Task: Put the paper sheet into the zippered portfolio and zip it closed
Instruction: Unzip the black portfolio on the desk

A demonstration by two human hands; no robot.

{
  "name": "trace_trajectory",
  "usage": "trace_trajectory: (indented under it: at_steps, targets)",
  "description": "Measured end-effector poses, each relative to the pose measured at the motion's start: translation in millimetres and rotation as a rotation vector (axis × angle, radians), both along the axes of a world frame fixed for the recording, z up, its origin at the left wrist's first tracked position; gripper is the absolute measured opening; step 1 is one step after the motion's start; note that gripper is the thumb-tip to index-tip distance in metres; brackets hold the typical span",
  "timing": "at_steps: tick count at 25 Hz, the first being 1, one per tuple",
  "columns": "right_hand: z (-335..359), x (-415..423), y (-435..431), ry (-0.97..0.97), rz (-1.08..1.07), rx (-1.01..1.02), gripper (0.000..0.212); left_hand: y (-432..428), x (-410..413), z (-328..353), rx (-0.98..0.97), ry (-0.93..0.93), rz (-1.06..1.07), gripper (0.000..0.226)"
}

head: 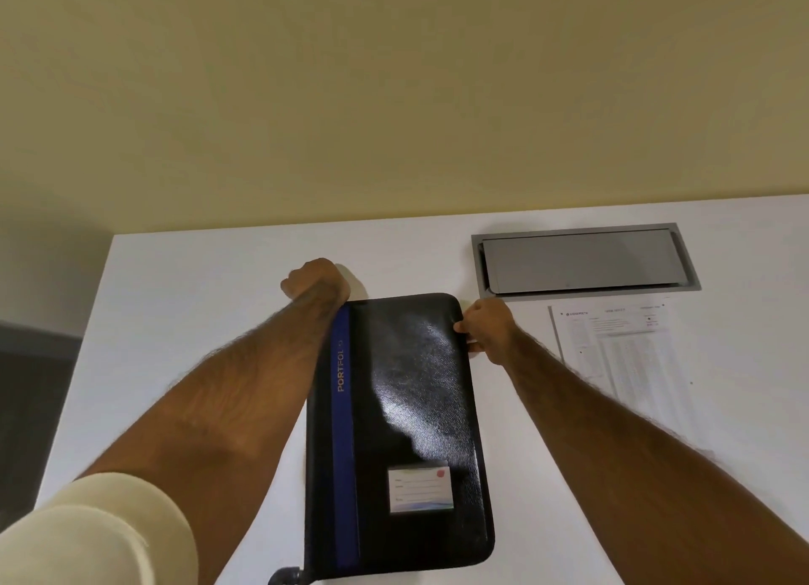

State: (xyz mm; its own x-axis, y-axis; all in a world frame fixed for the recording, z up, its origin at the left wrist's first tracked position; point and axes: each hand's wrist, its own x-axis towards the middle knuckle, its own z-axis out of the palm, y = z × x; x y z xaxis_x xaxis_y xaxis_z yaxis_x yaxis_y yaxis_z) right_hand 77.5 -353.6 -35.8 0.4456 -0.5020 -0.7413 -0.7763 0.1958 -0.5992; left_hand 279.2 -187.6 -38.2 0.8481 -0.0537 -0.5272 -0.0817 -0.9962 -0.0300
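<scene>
A black zippered portfolio (411, 413) with a blue stripe and a white label lies flat and closed on the white table (184, 321). My left hand (317, 280) is fisted at its far left corner, gripping that edge. At the far right edge, my right hand (488, 328) pinches something small and pale, apparently the zipper pull. The printed paper sheet (621, 352) lies flat on the table to the right of the portfolio, apart from it, partly under my right forearm.
A grey recessed cable-box lid (584, 260) is set into the table behind the paper. A yellow wall (394, 102) rises just beyond the table's far edge. The table's left edge runs near my left arm, with dark floor beyond.
</scene>
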Motion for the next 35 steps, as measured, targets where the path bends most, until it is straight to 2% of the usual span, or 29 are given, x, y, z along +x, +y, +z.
trace_trajectory:
  at_steps: [5, 12, 15, 18, 21, 23, 24, 26, 27, 30, 35]
  targets:
    - [-6, 2, -1, -0.02, 0.003, -0.074, 0.008, -23, -7, 6, -0.056, 0.113, 0.041, 0.045]
    - [-12, 4, 1, -0.022, 0.015, -0.159, 0.022, -69, -45, 17, -0.275, 0.111, -0.094, 0.031]
    - [-15, 5, 1, -0.014, 0.023, -0.178, 0.015, -93, -64, 23, -0.315, 0.096, -0.14, 0.028]
    - [-18, 4, -1, -0.021, 0.059, -0.171, 0.018, -111, -84, 22, -0.337, 0.067, -0.279, 0.027]
    - [-19, 0, -3, -0.049, 0.015, -0.104, 0.027, -122, -100, 13, -0.345, 0.092, -0.423, 0.028]
    - [-20, -2, -5, -0.066, -0.04, -0.051, 0.036, -121, -99, 8, -0.375, 0.178, -0.445, 0.039]
    - [-20, -3, -7, -0.055, -0.038, -0.043, 0.033, -118, -94, 7, -0.39, 0.215, -0.435, 0.044]
    - [-18, -5, -12, -0.021, 0.014, -0.047, 0.017, -108, -80, 2, -0.39, 0.244, -0.435, 0.043]
    - [-17, -7, -16, -0.026, 0.047, -0.061, 0.015, -103, -74, -1, -0.363, 0.244, -0.457, 0.038]
    - [-12, -11, -25, -0.052, 0.196, -0.262, 0.024, -97, -67, -5, -0.343, 0.214, -0.484, 0.02]
    - [-7, -4, -32, -0.12, 0.424, -0.449, 0.037, -99, -67, -1, -0.378, 0.22, -0.428, 0.015]
